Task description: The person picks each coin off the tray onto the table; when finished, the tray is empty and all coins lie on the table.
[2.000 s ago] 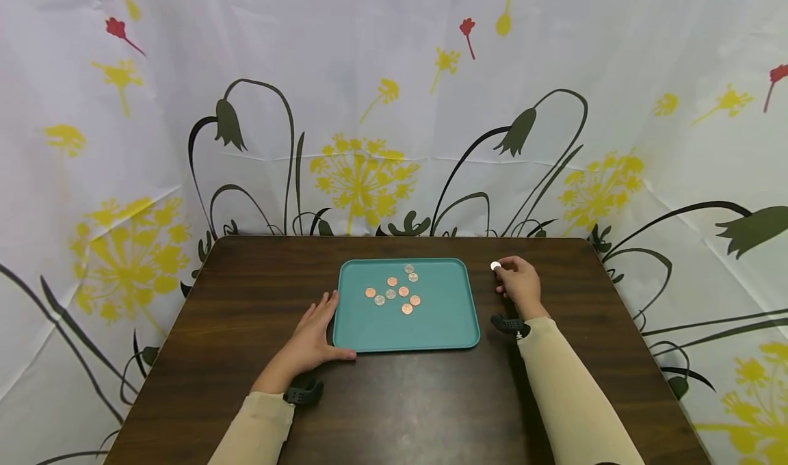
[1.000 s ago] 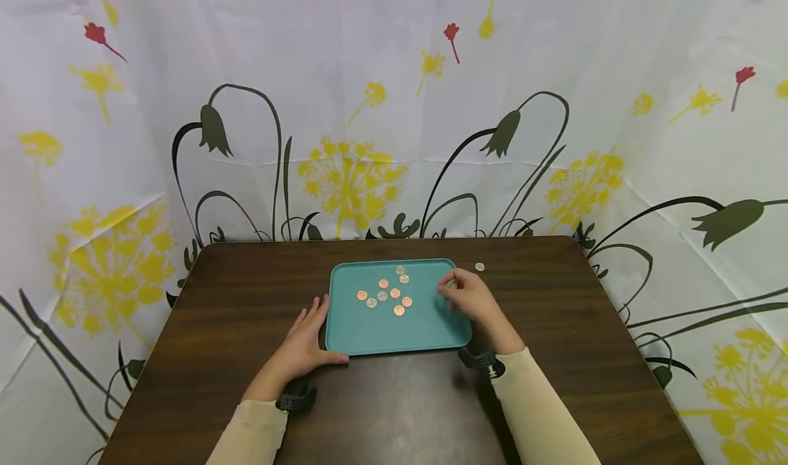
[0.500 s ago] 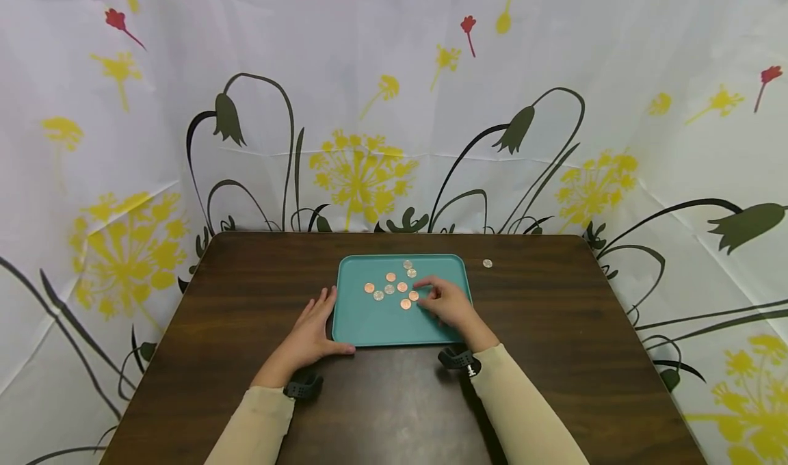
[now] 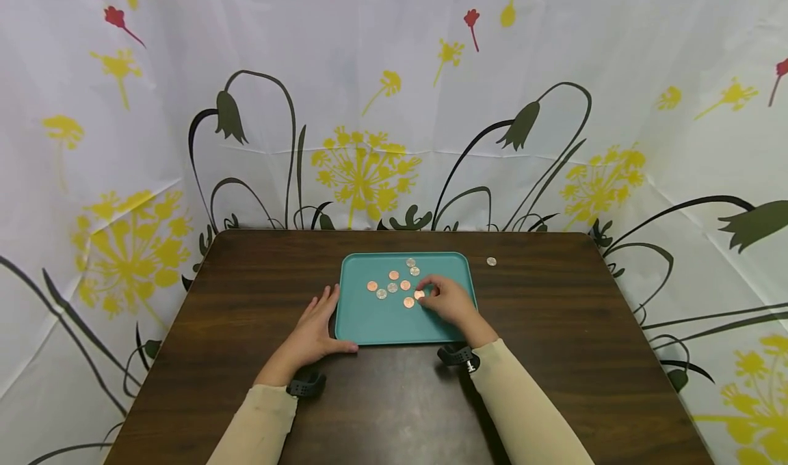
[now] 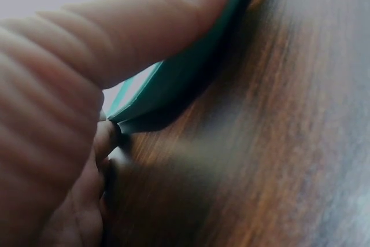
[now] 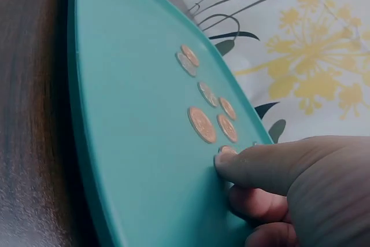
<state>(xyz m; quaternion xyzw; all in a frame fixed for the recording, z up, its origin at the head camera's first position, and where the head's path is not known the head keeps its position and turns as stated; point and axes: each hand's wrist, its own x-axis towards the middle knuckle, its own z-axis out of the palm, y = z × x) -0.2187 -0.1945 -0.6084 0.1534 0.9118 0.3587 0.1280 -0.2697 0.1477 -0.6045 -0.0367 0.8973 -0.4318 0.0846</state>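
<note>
My right hand [image 4: 452, 302] reaches over the teal tray [image 4: 369, 328], thumb and forefinger pinching a copper coin [image 4: 419, 295] that lies right of the group. In the right wrist view that coin [image 6: 228, 150] shows just past the thumb tip, partly covered. Close by is another copper coin [image 4: 409, 302]; several more copper and silver coins lie flat across the tray's middle. My left hand [image 4: 314, 329] spreads around the tray's near left corner, fingers straight along the left side and thumb along the front rim. The left wrist view shows the thumb against the tray's edge [image 5: 185, 79].
A single silver coin [image 4: 491, 261] lies on the dark wooden table [image 4: 554, 314], off the tray's far right corner. Behind the table hangs a white curtain [image 4: 277, 27] printed with flowers. Each wrist wears a black strap.
My right hand has left a silver coin on the table at the right and moved left over the tray to a copper coin. The left hand stays at the tray's corner.
</note>
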